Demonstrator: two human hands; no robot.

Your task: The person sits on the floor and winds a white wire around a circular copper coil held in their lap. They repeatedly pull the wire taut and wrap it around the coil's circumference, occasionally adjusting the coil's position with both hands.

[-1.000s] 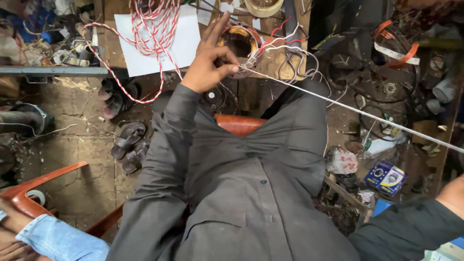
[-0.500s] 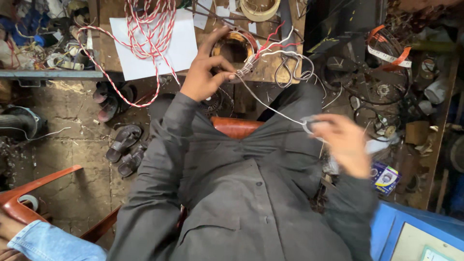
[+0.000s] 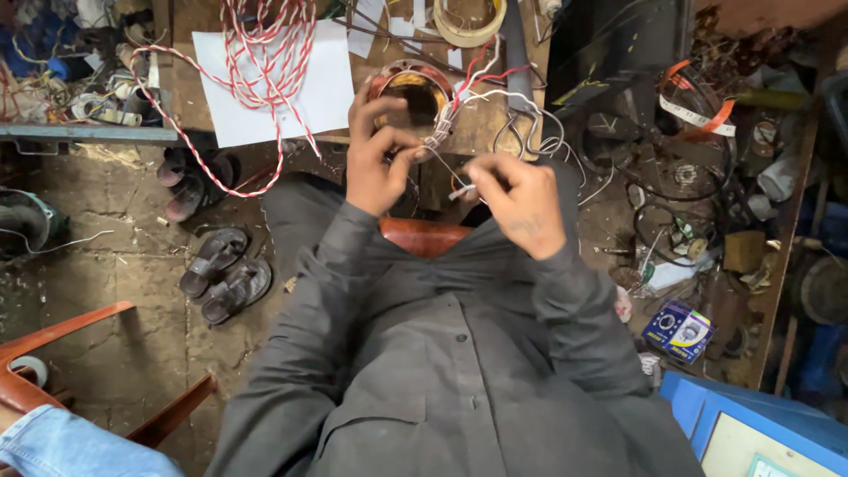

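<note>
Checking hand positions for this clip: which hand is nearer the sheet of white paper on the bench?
Left. The left hand sits just right of the white paper, on the round coil; the right hand is farther right, pinching a thin wire.

Head-camera view, looking down the wearer's torso. Both arms, in long grey sleeves, are reaching forward from the shoulders and bending inward at the elbows, so that the forearms are converging ahead of the chest. The left hand (image 3: 378,159) is sitting slightly farther forward, its back facing the camera, with the fingers (image 3: 402,140) curling to the right into a light pinch. The right hand (image 3: 519,199) is lying just beside it, knuckles up, with thumb and forefinger pressing together toward the left hand. The two hands are working near each other without touching.
</note>
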